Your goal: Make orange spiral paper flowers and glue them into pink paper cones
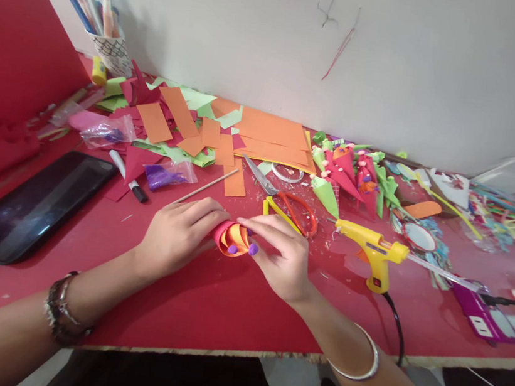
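A small pink paper cone point(219, 236) with curled orange paper inside and purple pom-poms point(253, 249) on its rim sits between my hands, above the table's front half. My left hand point(181, 230) is closed round its left side. From the right, my right hand point(283, 253) pinches the rim close to a pom-pom, and its fingertips partly hide the edge. Just beyond my hands lie red-handled scissors point(281, 191) and a thin wooden stick point(205, 186). To the right rests a yellow glue gun point(376, 250) with a clear glue stick in its back.
Orange paper pieces point(272, 133) and green and red scraps spread along the wall. Several finished paper cones point(343, 172) are heaped behind the glue gun. A black phone point(33, 201), a marker point(127, 174) and a pen cup point(113, 52) stand left. The gun's cord point(396, 325) hangs over the edge.
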`<state>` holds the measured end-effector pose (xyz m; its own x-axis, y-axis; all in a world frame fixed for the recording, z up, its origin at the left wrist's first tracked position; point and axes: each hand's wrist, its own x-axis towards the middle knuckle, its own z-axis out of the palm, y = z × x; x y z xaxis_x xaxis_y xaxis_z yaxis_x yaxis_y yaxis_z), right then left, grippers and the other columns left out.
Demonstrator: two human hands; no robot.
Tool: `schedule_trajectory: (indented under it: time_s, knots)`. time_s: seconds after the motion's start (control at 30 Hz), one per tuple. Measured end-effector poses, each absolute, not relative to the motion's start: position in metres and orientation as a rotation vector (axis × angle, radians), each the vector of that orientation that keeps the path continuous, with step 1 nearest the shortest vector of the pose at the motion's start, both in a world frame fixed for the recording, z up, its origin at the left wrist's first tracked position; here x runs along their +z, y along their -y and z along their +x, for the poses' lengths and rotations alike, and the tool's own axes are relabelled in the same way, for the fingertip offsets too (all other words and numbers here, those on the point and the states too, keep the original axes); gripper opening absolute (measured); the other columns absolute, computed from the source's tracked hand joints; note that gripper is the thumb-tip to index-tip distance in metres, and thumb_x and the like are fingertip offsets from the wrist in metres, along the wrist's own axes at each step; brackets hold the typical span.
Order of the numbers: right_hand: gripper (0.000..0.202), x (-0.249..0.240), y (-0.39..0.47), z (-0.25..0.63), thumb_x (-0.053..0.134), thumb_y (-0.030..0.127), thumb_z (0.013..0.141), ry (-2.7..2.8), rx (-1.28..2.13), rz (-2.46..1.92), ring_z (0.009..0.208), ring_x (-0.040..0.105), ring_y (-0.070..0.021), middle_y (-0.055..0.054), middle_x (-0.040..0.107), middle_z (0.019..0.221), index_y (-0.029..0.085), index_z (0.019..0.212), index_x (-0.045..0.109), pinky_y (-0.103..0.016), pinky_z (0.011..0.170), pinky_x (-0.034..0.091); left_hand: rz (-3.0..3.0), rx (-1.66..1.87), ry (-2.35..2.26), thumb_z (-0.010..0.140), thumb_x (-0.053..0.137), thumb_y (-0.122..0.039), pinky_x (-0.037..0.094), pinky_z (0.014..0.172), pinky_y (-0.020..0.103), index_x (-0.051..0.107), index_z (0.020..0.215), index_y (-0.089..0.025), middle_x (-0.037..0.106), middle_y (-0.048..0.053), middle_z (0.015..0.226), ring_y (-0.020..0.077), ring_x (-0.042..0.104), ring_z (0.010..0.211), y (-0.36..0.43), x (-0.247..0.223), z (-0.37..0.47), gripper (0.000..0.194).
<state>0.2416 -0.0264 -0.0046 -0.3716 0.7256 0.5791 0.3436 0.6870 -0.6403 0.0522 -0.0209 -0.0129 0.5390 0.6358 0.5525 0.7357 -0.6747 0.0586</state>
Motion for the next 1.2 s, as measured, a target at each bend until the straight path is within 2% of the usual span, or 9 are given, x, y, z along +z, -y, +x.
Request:
schedule_trajectory:
  time_s: [0.2, 0.43, 0.67, 0.8, 0.9, 1.07, 1.2]
  knots:
    - [0.024, -0.006, 0.026, 0.241, 0.049, 0.017, 0.082, 2.008, 0.526, -0.831, 0.084, 0.058, -0.0149, -0.007, 0.063, 0.089, 0.017, 0.103, 0.061, -0.031, 0.075, 0.049, -2.533, -0.794, 1.105, 0.088, 0.041, -0.029, 0.039, 0.052, 0.022, 0.055, 0.091, -0.016, 0.062, 0.003, 0.080, 0.0131, 0.058, 0.066, 0.021, -0.011, 0.052, 0.020]
    - [0.029, -0.005, 0.027, 0.242, 0.046, 0.019, 0.082, 2.013, 0.582, -0.833, 0.088, 0.057, -0.0160, -0.006, 0.062, 0.094, 0.021, 0.108, 0.057, -0.033, 0.077, 0.048, -2.631, -0.815, 1.135, 0.088, 0.038, -0.031, 0.041, 0.052, 0.022, 0.054, 0.094, -0.015, 0.061, 0.005, 0.083, 0.0134, 0.058, 0.066, 0.021, -0.012, 0.051, 0.023]
    - [0.039, -0.002, 0.028, 0.242, 0.044, 0.017, 0.077, 1.970, 0.729, -0.788, 0.089, 0.054, -0.0164, -0.008, 0.057, 0.097, 0.015, 0.116, 0.050, -0.034, 0.080, 0.046, -2.989, -1.151, 1.358, 0.079, 0.055, -0.029, 0.043, 0.058, 0.021, 0.054, 0.084, -0.014, 0.055, 0.002, 0.076, 0.0118, 0.053, 0.067, 0.018, -0.012, 0.053, 0.015]
    - [0.043, -0.005, 0.027, 0.240, 0.051, 0.023, 0.076, 1.983, 0.782, -0.791, 0.091, 0.053, -0.0167, -0.007, 0.055, 0.102, 0.019, 0.119, 0.046, -0.034, 0.080, 0.047, -3.101, -1.323, 1.379, 0.076, 0.060, -0.030, 0.045, 0.061, 0.022, 0.056, 0.089, -0.015, 0.058, 0.002, 0.077, 0.0120, 0.055, 0.068, 0.018, -0.012, 0.056, 0.021]
    - [0.043, -0.007, 0.027, 0.237, 0.058, 0.028, 0.074, 1.998, 0.836, -0.817, 0.093, 0.052, -0.0167, -0.006, 0.054, 0.103, 0.022, 0.115, 0.046, -0.034, 0.081, 0.047, -3.191, -1.376, 1.454, 0.075, 0.060, -0.031, 0.046, 0.063, 0.022, 0.056, 0.092, -0.015, 0.061, 0.003, 0.083, 0.0129, 0.058, 0.072, 0.020, -0.014, 0.058, 0.023]
    - [0.031, -0.008, 0.027, 0.236, 0.059, 0.029, 0.075, 2.019, 0.886, -0.844, 0.099, 0.050, -0.0172, -0.005, 0.051, 0.103, 0.021, 0.104, 0.052, -0.033, 0.088, 0.043, -3.392, -1.291, 1.464, 0.076, 0.058, -0.029, 0.046, 0.058, 0.022, 0.054, 0.079, -0.014, 0.060, 0.001, 0.075, 0.0114, 0.056, 0.064, 0.024, -0.019, 0.062, 0.016]
    - [0.026, -0.010, 0.026, 0.236, 0.060, 0.028, 0.073, 1.962, 0.929, -0.847, 0.096, 0.051, -0.0172, -0.004, 0.051, 0.099, 0.022, 0.097, 0.054, -0.033, 0.085, 0.045, -3.514, -1.341, 1.484, 0.076, 0.058, -0.029, 0.048, 0.063, 0.024, 0.055, 0.086, -0.014, 0.062, 0.003, 0.080, 0.0135, 0.058, 0.070, 0.025, -0.016, 0.063, 0.018]
